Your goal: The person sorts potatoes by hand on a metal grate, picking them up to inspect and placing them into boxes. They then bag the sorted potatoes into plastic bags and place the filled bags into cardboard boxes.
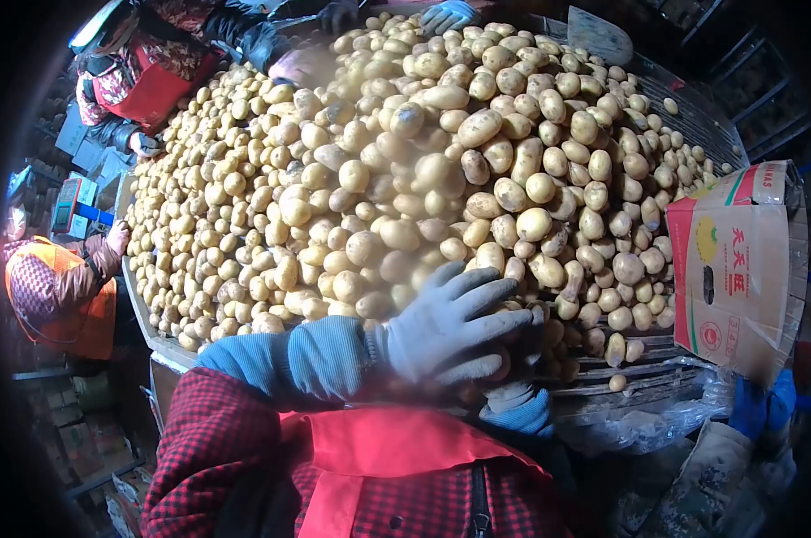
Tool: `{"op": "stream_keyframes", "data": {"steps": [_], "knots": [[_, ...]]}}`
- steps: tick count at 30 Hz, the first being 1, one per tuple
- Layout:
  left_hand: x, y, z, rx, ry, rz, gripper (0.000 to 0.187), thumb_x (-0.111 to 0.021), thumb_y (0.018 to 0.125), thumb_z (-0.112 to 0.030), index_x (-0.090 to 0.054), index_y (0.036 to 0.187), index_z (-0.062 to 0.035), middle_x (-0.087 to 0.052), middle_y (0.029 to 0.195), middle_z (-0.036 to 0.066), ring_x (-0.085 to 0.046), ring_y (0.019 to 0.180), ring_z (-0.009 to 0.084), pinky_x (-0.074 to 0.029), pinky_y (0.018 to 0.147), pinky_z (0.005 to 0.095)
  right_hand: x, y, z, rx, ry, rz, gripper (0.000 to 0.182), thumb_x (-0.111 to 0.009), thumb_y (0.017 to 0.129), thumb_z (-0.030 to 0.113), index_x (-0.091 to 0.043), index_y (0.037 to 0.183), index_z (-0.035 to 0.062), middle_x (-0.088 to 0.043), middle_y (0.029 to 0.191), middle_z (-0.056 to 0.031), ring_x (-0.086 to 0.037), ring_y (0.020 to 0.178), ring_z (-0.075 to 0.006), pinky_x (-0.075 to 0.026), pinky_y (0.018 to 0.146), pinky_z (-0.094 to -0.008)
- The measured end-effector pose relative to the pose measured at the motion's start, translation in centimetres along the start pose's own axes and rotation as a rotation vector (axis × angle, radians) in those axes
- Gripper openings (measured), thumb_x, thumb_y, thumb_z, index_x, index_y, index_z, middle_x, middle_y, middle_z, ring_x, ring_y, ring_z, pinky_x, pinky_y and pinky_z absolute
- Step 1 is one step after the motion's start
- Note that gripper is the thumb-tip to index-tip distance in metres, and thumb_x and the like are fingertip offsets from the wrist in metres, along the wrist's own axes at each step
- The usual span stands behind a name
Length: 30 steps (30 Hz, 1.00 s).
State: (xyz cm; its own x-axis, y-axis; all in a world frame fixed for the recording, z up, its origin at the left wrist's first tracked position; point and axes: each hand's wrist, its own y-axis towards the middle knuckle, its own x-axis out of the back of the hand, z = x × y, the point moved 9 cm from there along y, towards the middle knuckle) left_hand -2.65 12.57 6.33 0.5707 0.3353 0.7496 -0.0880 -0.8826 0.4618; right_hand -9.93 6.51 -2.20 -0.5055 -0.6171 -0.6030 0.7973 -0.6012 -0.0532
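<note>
My left hand point(446, 327), in a pale grey glove with a blue knitted cuff, reaches across the near edge of the potato heap. Its fingers are stretched out and apart, pointing right, with potatoes point(533, 224) just beyond them. Below and partly behind it is my right hand point(511, 394), also gloved, at the near side of the heap. The left hand covers most of it, so its fingers and anything in them are hidden.
Potatoes cover a wide slatted table point(647, 368). A printed cardboard box point(737, 269) stands at the right, near a person's blue-gloved hands point(764, 403). Other people work at the left and far side. Clear plastic wrap point(647, 421) hangs at the near right edge.
</note>
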Motion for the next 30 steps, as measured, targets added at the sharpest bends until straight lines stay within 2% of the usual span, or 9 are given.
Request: {"op": "stream_keyframes", "data": {"steps": [5, 9, 11, 16, 19, 23, 26, 27, 30], "knots": [[3.4, 0.6, 0.4, -0.012, -0.016, -0.121, 0.064, -0.064, 0.091, -0.047, -0.056, 0.145, -0.0150, -0.054, 0.143, 0.022, -0.055, 0.123, 0.0411, -0.042, 0.103, 0.0573, -0.2, 0.0, 0.7, 0.023, -0.030, 0.023, 0.043, -0.067, 0.086, 0.027, -0.064, 0.117, -0.0025, -0.068, 0.106, -0.0118, -0.061, 0.078, -0.0159, -0.054, 0.073, -0.0310], [10.2, 3.9, 8.4, 0.059, 0.184, -0.387, 0.063, -0.073, 0.084, -0.035, -0.058, 0.141, -0.0134, -0.059, 0.134, 0.020, -0.056, 0.120, 0.0392, -0.047, 0.097, 0.0535, -0.5, -0.2, 1.2, 0.072, -0.052, 0.062, 0.041, -0.070, 0.082, 0.023, -0.067, 0.113, -0.0039, -0.069, 0.102, -0.0110, -0.060, 0.071, -0.0135, -0.054, 0.069, -0.0283], [11.5, 4.9, 14.2, 0.254, 0.635, -0.454, 0.062, -0.074, 0.083, -0.038, -0.059, 0.138, -0.0147, -0.061, 0.132, 0.017, -0.060, 0.118, 0.0390, -0.049, 0.095, 0.0546, -0.8, -0.3, 1.4, 0.065, -0.066, 0.057, 0.041, -0.071, 0.081, 0.023, -0.068, 0.111, -0.0041, -0.070, 0.101, -0.0106, -0.060, 0.070, -0.0131, -0.054, 0.068, -0.0277], [9.5, 5.9, 23.9, 0.559, 0.351, 0.072, 0.054, -0.077, 0.087, -0.043, -0.065, 0.131, -0.0142, -0.068, 0.119, 0.014, -0.062, 0.113, 0.0375, -0.051, 0.094, 0.0492, -0.7, -0.5, 1.4, 0.001, -0.078, -0.005, 0.040, -0.072, 0.080, 0.023, -0.067, 0.109, -0.0037, -0.069, 0.101, -0.0098, -0.062, 0.072, -0.0141, -0.055, 0.068, -0.0284], [9.2, 4.5, 19.9, 0.379, 0.544, 0.123, 0.040, -0.078, 0.082, -0.028, -0.070, 0.120, -0.0159, -0.069, 0.115, 0.010, -0.064, 0.108, 0.0355, -0.053, 0.089, 0.0471, -0.5, -0.2, 1.1, -0.017, -0.079, -0.016, 0.039, -0.073, 0.079, 0.023, -0.067, 0.108, -0.0034, -0.069, 0.102, -0.0093, -0.063, 0.074, -0.0147, -0.055, 0.067, -0.0288], [9.1, 4.4, 14.3, 0.190, 0.531, -0.060, 0.037, -0.070, 0.080, -0.010, -0.071, 0.116, -0.0165, -0.065, 0.123, 0.009, -0.063, 0.107, 0.0343, -0.054, 0.088, 0.0453, -0.1, -0.2, 0.3, -0.069, -0.118, 0.068, 0.039, -0.073, 0.080, 0.024, -0.067, 0.107, -0.0028, -0.068, 0.103, -0.0086, -0.067, 0.079, -0.0169, -0.057, 0.068, -0.0304], [6.2, 8.0, 12.5, 0.218, 0.589, 0.090, 0.033, -0.069, 0.081, -0.014, -0.071, 0.114, -0.0184, -0.062, 0.113, 0.009, -0.064, 0.096, 0.0325, -0.054, 0.075, 0.0464, -0.3, -1.2, -0.8, -0.344, 0.281, -0.125, 0.026, -0.072, 0.084, 0.012, -0.072, 0.104, -0.0036, -0.071, 0.102, -0.0092, -0.069, 0.090, -0.0171, -0.058, 0.082, -0.0326], [4.8, 8.8, 13.6, 0.277, 0.620, 0.195, 0.032, -0.070, 0.082, -0.018, -0.070, 0.114, -0.0180, -0.061, 0.111, 0.010, -0.064, 0.094, 0.0324, -0.054, 0.072, 0.0467, -0.7, -0.8, 0.1, -0.234, 0.147, -0.114, 0.026, -0.072, 0.084, 0.012, -0.071, 0.106, -0.0033, -0.071, 0.102, -0.0094, -0.069, 0.090, -0.0174, -0.058, 0.082, -0.0323], [3.1, 10.0, 14.2, 0.263, 0.715, 0.070, 0.028, -0.070, 0.084, -0.022, -0.072, 0.111, -0.0129, -0.058, 0.115, 0.011, -0.064, 0.098, 0.0296, -0.055, 0.073, 0.0442, -1.5, -0.2, 1.9, -0.061, -0.074, -0.092, 0.031, -0.072, 0.083, 0.014, -0.069, 0.110, -0.0022, -0.070, 0.102, -0.0102, -0.069, 0.091, -0.0203, -0.059, 0.081, -0.0336]]}}
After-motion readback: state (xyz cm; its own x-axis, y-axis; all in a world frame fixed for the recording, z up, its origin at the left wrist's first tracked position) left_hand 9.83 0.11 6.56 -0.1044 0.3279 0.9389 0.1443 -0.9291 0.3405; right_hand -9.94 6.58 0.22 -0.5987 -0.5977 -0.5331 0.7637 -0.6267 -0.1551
